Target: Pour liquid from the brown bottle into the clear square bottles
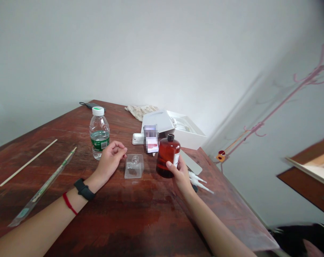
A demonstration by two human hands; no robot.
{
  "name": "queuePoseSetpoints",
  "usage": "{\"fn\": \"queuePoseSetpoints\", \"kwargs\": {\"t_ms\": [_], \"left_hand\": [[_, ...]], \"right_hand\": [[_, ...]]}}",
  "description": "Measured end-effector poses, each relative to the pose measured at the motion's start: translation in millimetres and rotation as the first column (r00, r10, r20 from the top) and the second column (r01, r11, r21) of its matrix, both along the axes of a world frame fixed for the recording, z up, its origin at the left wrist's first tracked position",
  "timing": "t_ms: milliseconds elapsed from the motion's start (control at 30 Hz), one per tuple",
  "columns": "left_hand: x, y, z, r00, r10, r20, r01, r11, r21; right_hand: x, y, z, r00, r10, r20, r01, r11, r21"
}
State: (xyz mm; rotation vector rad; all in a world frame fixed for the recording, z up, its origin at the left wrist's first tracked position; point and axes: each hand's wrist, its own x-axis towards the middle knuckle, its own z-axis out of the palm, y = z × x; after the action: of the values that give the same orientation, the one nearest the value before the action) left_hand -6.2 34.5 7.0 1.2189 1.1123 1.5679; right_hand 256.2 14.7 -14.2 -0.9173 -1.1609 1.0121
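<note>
My right hand (179, 174) is wrapped round an amber bottle (166, 151) with a white label. The bottle stands upright with its neck uncapped, and reddish-brown liquid shows inside. My left hand (112, 157) has its fingers curled in and the thumb against them; whatever they may hold is hidden. Just right of its fingertips sits a small clear square container (134, 167) with a round opening on top. Behind my left hand rises a clear water bottle (99, 134) with a white cap and green label, partly filled.
A phone (152, 144) leans by a white device (137, 139). Behind are an open white box (190, 137), its lid (156, 119) and a cloth (140, 111). White pump nozzles (201, 181) lie right. Left are a wooden stick (28, 162) and a wrapped stick (48, 184).
</note>
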Motion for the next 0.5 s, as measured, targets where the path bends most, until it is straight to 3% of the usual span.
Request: {"fn": "queuePoseSetpoints", "kwargs": {"t_ms": [500], "left_hand": [[0.5,0.7,0.6,1.000,0.005,-0.008,-0.005,1.000,0.017]], "right_hand": [[-1.0,-1.7,2.2,1.000,0.006,-0.015,-0.006,1.000,0.005]]}}
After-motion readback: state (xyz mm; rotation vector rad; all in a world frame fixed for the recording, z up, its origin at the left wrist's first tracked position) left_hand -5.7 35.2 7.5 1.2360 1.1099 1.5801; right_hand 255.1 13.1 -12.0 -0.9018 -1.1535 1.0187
